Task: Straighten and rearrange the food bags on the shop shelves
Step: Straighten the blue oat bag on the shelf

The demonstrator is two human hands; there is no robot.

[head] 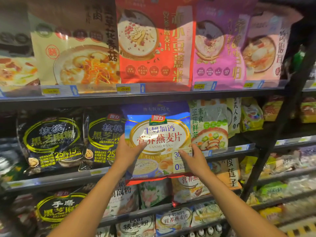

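The blue oatmeal bag (157, 134) stands upright, long axis vertical, held in front of the middle shelf (51, 181). It faces a slot between the black sesame bag (104, 139) on the left and the green vegetable bag (208, 124) on the right. It lies straight ahead of both hands. The left hand (126, 153) grips its left edge slightly higher up, and the right hand (195, 161) grips its lower right edge. Each thumb lies across the front, the fingers hidden behind. Neither hand is clearly nearer, and the likely move is a level push straight back.
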